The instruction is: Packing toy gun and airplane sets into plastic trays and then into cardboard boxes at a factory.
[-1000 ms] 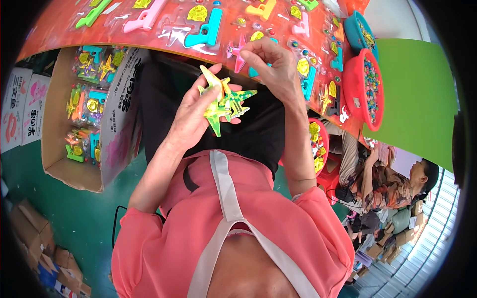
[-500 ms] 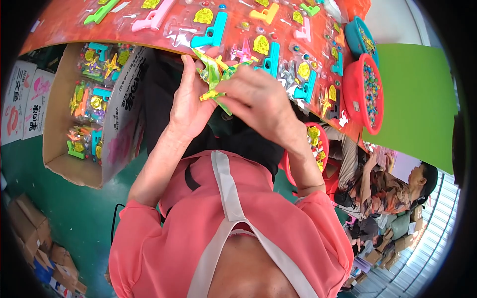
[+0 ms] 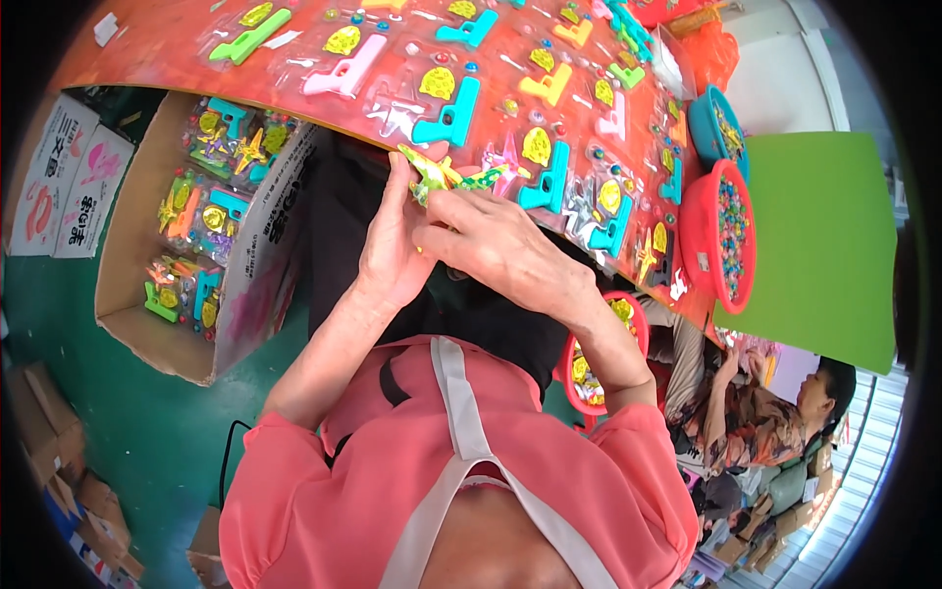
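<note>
A small yellow-and-green plastic toy plane [image 3: 428, 169] is held between my two hands at the table's near edge. My left hand [image 3: 394, 245] supports it from the left, thumb up along its side. The fingers of my right hand [image 3: 500, 240] close on its near side and cover part of it. Just beyond lie clear blister trays with toy pistols, among them a turquoise pistol [image 3: 453, 113] and another turquoise pistol [image 3: 548, 179], plus yellow discs and a pink toy plane [image 3: 504, 162].
On the left stands an open cardboard box [image 3: 147, 329] of filled toy packs. At right a red basin [image 3: 699, 231] of coloured balls and a teal basin [image 3: 703, 128] sit on the red table [image 3: 147, 49]. A red bucket [image 3: 643, 319] is below. Another person [image 3: 760, 422] works at far right.
The view has shifted, so the table and box sit lower in the picture. My right hand has turned and closed in over the toy plane, whose near wing is now hidden.
</note>
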